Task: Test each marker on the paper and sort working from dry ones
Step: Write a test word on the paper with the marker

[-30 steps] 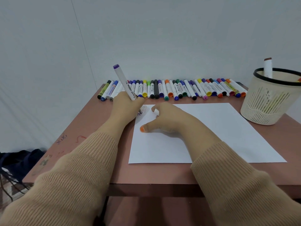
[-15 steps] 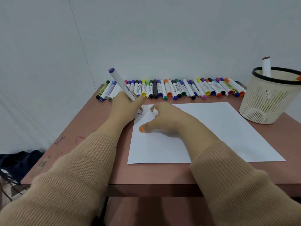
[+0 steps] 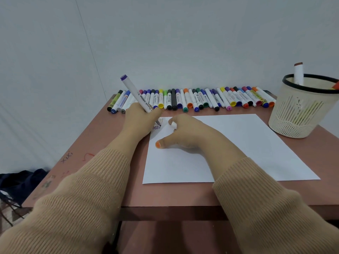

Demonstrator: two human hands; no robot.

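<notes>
Counter (image 3: 102, 143): one. Sheet of paper (image 3: 238, 147): one. Row of markers (image 3: 192, 99) along the far edge: a little over thirty; overlap and the left grip (image 3: 137, 121) prevent an exact count. Held marker (image 3: 136, 95), in the left grip: one. Grips: two, the second being the right grip (image 3: 190, 132). Knitted sleeves: two, a left sleeve (image 3: 82, 189) and a right sleeve (image 3: 266, 198). Basket (image 3: 297, 114): one, showing two markers, a brown-capped marker (image 3: 298, 73) standing upright and an orange tip (image 3: 336, 86) at the rim. Scribbles (image 3: 66, 157) on the counter: at least two. Dark bag (image 3: 20, 182) on the floor: one.
</notes>
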